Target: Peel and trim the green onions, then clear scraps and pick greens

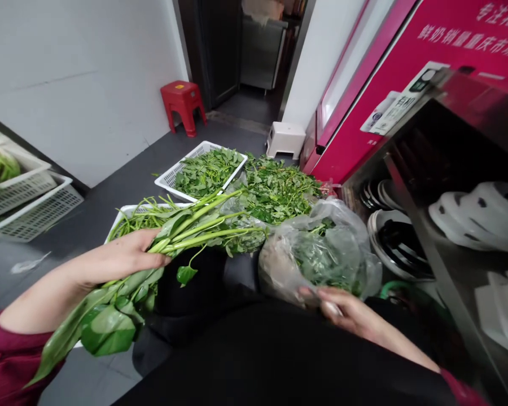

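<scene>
My left hand (129, 255) is closed round a bunch of leafy green stems (195, 225); the stem ends point up and right, and broad leaves hang down over my forearm side. On the right, my right hand (342, 307) pinches the edge of a clear plastic bag (334, 248) with greens inside. Behind the bag lies a heap of loose greens (279, 186). A white basket (169, 179) of leafy greens stands beyond my left hand, and a nearer white basket (125, 211) with green stems is partly hidden by the bunch.
Stacked white baskets (46, 208) stand at the far left. A red stool (183, 101) and a white stool (285, 138) are near the doorway. Metal shelving (432, 270) with plates (389, 237) and white dishes borders the right, beside a pink cabinet (389, 62).
</scene>
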`<control>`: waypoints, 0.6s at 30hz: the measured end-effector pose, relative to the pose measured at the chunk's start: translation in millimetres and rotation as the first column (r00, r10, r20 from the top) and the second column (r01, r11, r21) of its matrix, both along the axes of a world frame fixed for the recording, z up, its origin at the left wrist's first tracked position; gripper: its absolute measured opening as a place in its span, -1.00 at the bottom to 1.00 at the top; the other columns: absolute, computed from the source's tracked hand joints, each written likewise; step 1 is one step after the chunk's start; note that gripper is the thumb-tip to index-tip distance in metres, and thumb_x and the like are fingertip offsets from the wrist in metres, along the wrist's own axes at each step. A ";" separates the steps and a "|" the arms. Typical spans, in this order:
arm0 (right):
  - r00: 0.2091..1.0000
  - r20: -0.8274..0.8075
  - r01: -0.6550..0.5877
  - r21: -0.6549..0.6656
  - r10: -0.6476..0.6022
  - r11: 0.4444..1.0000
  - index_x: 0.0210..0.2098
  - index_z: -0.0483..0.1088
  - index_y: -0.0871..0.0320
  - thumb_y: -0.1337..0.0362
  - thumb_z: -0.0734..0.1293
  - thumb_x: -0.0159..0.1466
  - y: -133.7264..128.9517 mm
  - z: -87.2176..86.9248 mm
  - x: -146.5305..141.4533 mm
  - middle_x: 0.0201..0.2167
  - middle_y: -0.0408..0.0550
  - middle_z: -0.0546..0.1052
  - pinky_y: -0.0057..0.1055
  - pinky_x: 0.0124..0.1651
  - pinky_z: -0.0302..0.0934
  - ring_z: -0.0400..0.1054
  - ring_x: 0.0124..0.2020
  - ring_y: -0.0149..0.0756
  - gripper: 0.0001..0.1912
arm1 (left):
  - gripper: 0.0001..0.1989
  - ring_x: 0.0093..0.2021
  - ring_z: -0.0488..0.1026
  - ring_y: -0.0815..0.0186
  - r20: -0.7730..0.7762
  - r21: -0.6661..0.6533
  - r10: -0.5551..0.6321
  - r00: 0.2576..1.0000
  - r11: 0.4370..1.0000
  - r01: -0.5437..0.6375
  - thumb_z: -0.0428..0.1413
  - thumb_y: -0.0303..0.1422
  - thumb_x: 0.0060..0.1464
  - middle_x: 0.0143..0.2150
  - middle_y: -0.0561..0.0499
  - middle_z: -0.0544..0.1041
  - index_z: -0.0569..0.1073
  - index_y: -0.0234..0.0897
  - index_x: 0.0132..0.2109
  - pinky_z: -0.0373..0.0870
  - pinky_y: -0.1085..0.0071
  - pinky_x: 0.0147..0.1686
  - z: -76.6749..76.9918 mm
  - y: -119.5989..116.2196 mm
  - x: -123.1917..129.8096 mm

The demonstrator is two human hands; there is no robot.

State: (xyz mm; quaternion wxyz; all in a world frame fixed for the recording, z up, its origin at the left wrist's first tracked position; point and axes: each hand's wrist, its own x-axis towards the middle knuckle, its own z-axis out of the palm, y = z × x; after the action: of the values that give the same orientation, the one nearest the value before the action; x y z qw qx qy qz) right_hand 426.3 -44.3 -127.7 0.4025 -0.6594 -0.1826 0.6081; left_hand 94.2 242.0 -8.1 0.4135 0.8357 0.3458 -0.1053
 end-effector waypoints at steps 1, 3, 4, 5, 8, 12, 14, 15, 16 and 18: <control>0.999 -0.024 0.035 0.041 -0.034 0.999 -0.12 0.45 0.19 0.08 0.33 0.04 17.2 3.1 -0.4 -0.80 -0.31 0.06 -0.52 -0.64 -0.13 -0.14 -0.77 -0.55 -0.54 | -0.57 -0.06 0.35 0.23 0.024 -0.008 0.004 1.000 1.000 -0.003 0.01 -0.22 0.01 -0.03 -0.05 0.44 0.32 -0.42 -0.02 0.25 0.47 -0.03 -1.0 -2.0 -6.0; 0.994 -0.002 0.105 0.134 -0.106 0.985 -0.12 0.44 0.26 0.17 0.34 0.02 42.4 13.7 1.6 -0.85 -0.36 -0.01 -0.53 -0.64 -0.21 -0.25 -0.77 -0.58 -0.55 | -0.58 -0.05 0.35 0.24 0.061 -0.027 0.007 0.998 1.000 -0.005 0.00 -0.24 0.01 -0.02 -0.03 0.44 0.32 -0.40 -0.02 0.24 0.49 -0.02 -3.1 -5.7 -20.0; 0.990 0.030 0.133 0.181 -0.141 0.975 -0.15 0.46 0.28 0.20 0.33 0.02 49.3 21.2 3.9 -0.87 -0.36 -0.01 -0.52 -0.63 -0.22 -0.26 -0.77 -0.58 -0.58 | -0.59 -0.05 0.35 0.24 0.068 -0.031 0.007 0.998 1.000 -0.005 0.00 -0.25 0.01 -0.02 -0.02 0.45 0.33 -0.40 -0.02 0.24 0.49 -0.03 -4.3 -7.0 -27.1; 0.983 0.063 0.156 0.215 -0.173 0.964 -0.19 0.47 0.29 0.22 0.32 0.02 52.4 30.1 6.8 -0.89 -0.35 -0.01 -0.51 -0.63 -0.23 -0.26 -0.76 -0.57 -0.61 | -0.58 -0.04 0.35 0.23 0.067 -0.029 0.011 0.998 1.000 -0.009 0.00 -0.25 0.01 -0.03 -0.01 0.45 0.33 -0.39 -0.01 0.24 0.50 -0.03 -5.4 -8.0 -33.9; 0.953 0.115 0.239 0.289 -0.282 0.927 -0.24 0.49 0.29 0.23 0.33 0.01 45.9 60.1 15.1 -0.89 -0.34 -0.01 -0.48 -0.62 -0.22 -0.25 -0.76 -0.56 -0.65 | -0.55 -0.02 0.34 0.20 0.044 -0.017 0.059 0.997 0.998 -0.058 0.01 -0.23 0.01 -0.05 -0.02 0.47 0.32 -0.41 0.01 0.25 0.49 -0.04 -7.3 -7.9 -47.8; 0.919 0.084 0.320 0.408 -0.384 0.855 -0.17 0.46 0.28 0.24 0.32 0.03 43.5 80.9 2.9 -0.86 -0.38 -0.06 -0.48 -0.61 -0.19 -0.26 -0.76 -0.57 -0.62 | -0.50 -0.01 0.35 0.17 0.013 -0.034 0.112 0.994 0.993 -0.111 0.02 -0.17 0.03 -0.05 -0.02 0.48 0.29 -0.40 0.05 0.28 0.46 -0.05 -2.9 -4.2 -47.0; 0.939 0.059 0.280 0.434 -0.338 0.856 -0.09 0.42 0.28 0.21 0.31 0.05 56.8 73.3 -20.3 -0.83 -0.38 -0.04 -0.50 -0.62 -0.18 -0.24 -0.75 -0.57 -0.55 | -0.49 0.00 0.35 0.17 0.009 -0.018 0.102 0.995 0.995 -0.102 0.02 -0.15 0.03 -0.05 -0.02 0.48 0.28 -0.39 0.05 0.27 0.45 -0.03 3.5 -2.7 -41.2; 0.961 0.053 0.223 0.424 -0.270 0.878 -0.03 0.38 0.29 0.18 0.30 0.06 66.4 65.3 -35.2 -0.81 -0.37 0.01 -0.51 -0.63 -0.18 -0.19 -0.75 -0.57 -0.50 | -0.49 -0.01 0.35 0.18 0.012 -0.002 0.096 0.995 0.995 -0.096 0.02 -0.15 0.03 -0.06 -0.02 0.48 0.28 -0.39 0.05 0.27 0.44 -0.02 7.8 -2.2 -37.8; 0.982 0.058 0.141 0.409 -0.180 0.901 0.01 0.34 0.28 0.17 0.28 0.08 77.1 55.4 -50.9 -0.78 -0.34 0.10 -0.53 -0.63 -0.15 -0.11 -0.74 -0.55 -0.47 | -0.49 -0.02 0.36 0.18 0.015 0.014 0.089 0.996 0.996 -0.090 0.02 -0.14 0.03 -0.06 -0.02 0.48 0.28 -0.39 0.05 0.27 0.43 -0.02 12.7 -1.9 -34.4; 0.992 0.092 -0.117 0.373 0.089 0.920 0.13 0.22 0.23 0.24 0.23 0.12 97.9 33.5 -80.1 -0.67 -0.27 0.30 -0.53 -0.55 0.03 0.09 -0.67 -0.52 -0.43 | -0.49 -0.05 0.36 0.18 0.021 0.047 0.080 0.997 0.996 -0.081 0.03 -0.14 0.02 -0.08 -0.01 0.48 0.27 -0.37 0.05 0.28 0.41 -0.02 23.7 -2.0 -26.8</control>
State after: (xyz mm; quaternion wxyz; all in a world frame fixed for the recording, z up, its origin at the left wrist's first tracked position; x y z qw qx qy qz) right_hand 346.2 53.6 -94.2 0.4825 -0.5808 -0.3452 0.5574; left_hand 67.4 240.0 15.6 0.4004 0.8317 0.3778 -0.0724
